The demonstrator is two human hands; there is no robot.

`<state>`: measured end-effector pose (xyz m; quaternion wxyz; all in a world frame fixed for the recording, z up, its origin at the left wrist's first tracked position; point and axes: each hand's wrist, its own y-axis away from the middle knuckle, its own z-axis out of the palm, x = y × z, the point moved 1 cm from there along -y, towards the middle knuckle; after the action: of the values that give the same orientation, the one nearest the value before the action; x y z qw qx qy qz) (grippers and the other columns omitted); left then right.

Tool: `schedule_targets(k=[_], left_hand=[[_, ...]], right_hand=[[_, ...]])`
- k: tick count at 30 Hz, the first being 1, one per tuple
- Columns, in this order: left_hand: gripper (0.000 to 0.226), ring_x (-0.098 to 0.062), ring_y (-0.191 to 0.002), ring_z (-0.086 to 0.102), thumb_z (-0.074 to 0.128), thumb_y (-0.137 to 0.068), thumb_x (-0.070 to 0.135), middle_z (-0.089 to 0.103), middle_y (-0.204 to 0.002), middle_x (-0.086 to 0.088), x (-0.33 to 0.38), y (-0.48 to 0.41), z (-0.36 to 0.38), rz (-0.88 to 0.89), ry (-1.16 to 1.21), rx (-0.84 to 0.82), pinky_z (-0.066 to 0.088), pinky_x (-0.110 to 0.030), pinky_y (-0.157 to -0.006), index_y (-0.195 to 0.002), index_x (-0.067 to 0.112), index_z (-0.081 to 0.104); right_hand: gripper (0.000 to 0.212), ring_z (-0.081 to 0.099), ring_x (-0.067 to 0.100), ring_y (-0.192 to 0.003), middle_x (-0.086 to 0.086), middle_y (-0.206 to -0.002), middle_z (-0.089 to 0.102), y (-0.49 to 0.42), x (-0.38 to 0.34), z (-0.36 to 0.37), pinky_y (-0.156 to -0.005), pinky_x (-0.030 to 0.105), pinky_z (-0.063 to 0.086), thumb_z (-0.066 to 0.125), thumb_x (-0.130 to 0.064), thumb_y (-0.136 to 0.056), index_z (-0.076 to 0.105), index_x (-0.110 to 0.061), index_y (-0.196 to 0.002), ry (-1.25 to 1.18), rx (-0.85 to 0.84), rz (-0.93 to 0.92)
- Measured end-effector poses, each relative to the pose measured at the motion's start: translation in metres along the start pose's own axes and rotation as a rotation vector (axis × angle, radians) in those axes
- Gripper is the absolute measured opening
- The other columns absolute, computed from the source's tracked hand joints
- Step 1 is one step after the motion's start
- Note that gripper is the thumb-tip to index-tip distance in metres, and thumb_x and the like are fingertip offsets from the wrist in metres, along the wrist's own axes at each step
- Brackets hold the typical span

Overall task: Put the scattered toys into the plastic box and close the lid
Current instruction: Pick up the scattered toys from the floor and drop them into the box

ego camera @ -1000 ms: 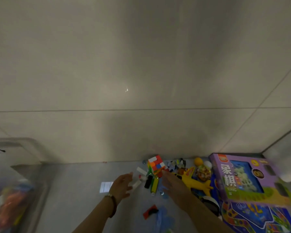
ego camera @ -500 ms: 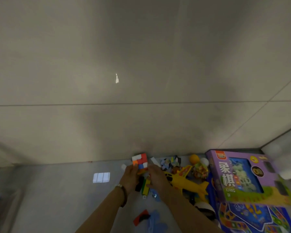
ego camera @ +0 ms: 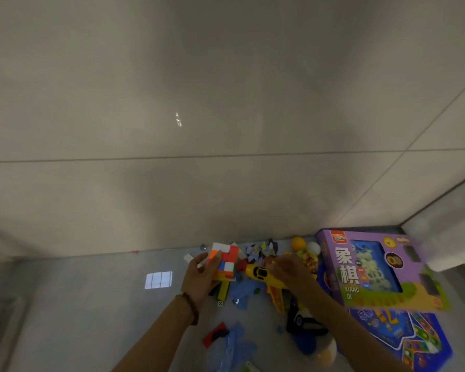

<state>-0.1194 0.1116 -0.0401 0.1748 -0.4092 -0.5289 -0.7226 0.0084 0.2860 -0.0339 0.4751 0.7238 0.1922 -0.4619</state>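
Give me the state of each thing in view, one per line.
left hand: grips the colour cube
colour cube: held in the left hand
right hand: over the yellow plane, grip too blurred to tell
yellow plane: lying on the floor
purple game box: closed

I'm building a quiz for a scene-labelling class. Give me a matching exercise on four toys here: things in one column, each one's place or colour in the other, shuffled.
Things:
1 colour cube
2 toy plane
3 game box
4 orange ball

Places or colours:
a purple, far right
b held in the left hand
c just left of the game box's far end
d yellow, partly under the right hand

Pairs: 1-b; 2-d; 3-a; 4-c
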Motion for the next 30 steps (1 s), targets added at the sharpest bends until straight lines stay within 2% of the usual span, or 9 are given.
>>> schedule_targets(k=[2,6,8,12,15,17,21,26,30], left_hand=[[0.056,-0.035,-0.102,0.063,0.063,-0.085,0.032,0.060,-0.121,-0.018,-0.003,0.007,0.000,0.000,-0.025,0.013,0.053,-0.041,-0.083,-0.132,0.009,0.042],[0.070,-0.033,-0.105,0.062,0.067,-0.075,0.039,0.058,-0.125,-0.017,-0.012,0.016,-0.006,0.002,-0.036,0.006,0.053,-0.044,-0.088,-0.133,0.008,0.041],[0.060,-0.031,-0.106,0.061,0.065,-0.082,0.032,0.057,-0.125,-0.014,-0.015,0.020,-0.010,-0.005,-0.035,0.006,0.051,-0.046,-0.093,-0.133,0.011,0.040],[0.063,-0.029,-0.103,0.064,0.070,-0.079,0.036,0.059,-0.124,-0.016,-0.024,0.016,-0.025,-0.010,-0.016,0.034,0.052,-0.046,-0.092,-0.130,0.011,0.044],[0.082,-0.027,-0.097,0.067,0.076,-0.067,0.050,0.062,-0.120,-0.019,-0.023,0.014,-0.036,0.009,-0.001,0.025,0.057,-0.038,-0.079,-0.130,0.009,0.046],[0.066,-0.026,-0.095,0.067,0.070,-0.078,0.037,0.063,-0.118,-0.017,-0.014,0.022,-0.040,0.016,0.022,0.014,0.057,-0.033,-0.074,-0.131,0.009,0.044],[0.049,-0.025,-0.095,0.063,0.061,-0.088,0.021,0.060,-0.116,-0.016,0.018,0.046,-0.063,0.061,0.035,0.022,0.055,-0.031,-0.073,-0.132,0.010,0.044],[0.031,-0.022,-0.088,0.064,0.059,-0.089,0.021,0.065,-0.105,-0.010,0.085,0.112,-0.114,0.148,0.078,0.018,0.055,-0.026,-0.064,-0.119,0.014,0.054],[0.020,-0.016,-0.089,0.065,0.058,-0.089,0.023,0.067,-0.103,-0.005,0.134,0.184,-0.170,0.268,0.107,0.086,0.053,-0.028,-0.071,-0.108,0.020,0.060]], right_hand=[[0.052,0.060,0.030,-0.082,0.017,-0.084,0.056,0.009,0.006,-0.017,-0.055,0.022,0.053,0.074,-0.032,-0.077,0.050,0.004,-0.106,0.090,0.076,-0.068],[0.057,0.053,0.023,-0.092,-0.003,-0.095,0.046,0.002,0.034,-0.020,-0.076,0.038,0.048,0.073,-0.053,-0.069,0.043,-0.020,-0.105,0.789,0.131,-0.122],[0.062,0.050,0.029,-0.105,0.008,-0.115,0.047,-0.003,0.040,-0.010,-0.086,0.042,0.044,0.073,-0.045,-0.072,0.045,-0.013,-0.116,0.865,0.244,-0.107],[0.095,0.032,0.033,-0.132,0.015,-0.146,0.024,-0.009,0.037,0.006,-0.104,0.040,0.035,0.063,-0.049,-0.079,0.013,-0.006,-0.147,1.010,0.345,-0.003],[0.100,0.029,0.033,-0.135,0.016,-0.148,0.017,-0.005,0.033,0.010,-0.105,0.038,0.035,0.063,-0.051,-0.079,0.007,-0.005,-0.148,1.003,0.347,0.021],[0.091,0.035,0.034,-0.130,0.017,-0.143,0.026,0.001,0.024,0.014,-0.102,0.040,0.037,0.066,-0.048,-0.078,0.023,-0.003,-0.144,0.947,0.346,0.044],[0.016,0.062,0.020,-0.071,0.003,-0.067,0.062,0.019,-0.026,0.033,-0.072,0.038,0.053,0.074,-0.022,-0.079,0.066,-0.010,-0.070,0.535,0.189,-0.127],[0.019,0.064,0.012,-0.062,0.002,-0.064,0.069,0.068,-0.127,0.086,-0.059,0.021,0.052,0.075,-0.027,-0.077,0.070,-0.009,-0.072,0.141,-0.179,-0.084],[0.044,0.056,0.021,-0.071,0.009,-0.073,0.067,0.127,-0.193,0.155,-0.064,0.028,0.044,0.077,-0.054,-0.060,0.071,-0.013,-0.071,0.046,-0.444,-0.063]])
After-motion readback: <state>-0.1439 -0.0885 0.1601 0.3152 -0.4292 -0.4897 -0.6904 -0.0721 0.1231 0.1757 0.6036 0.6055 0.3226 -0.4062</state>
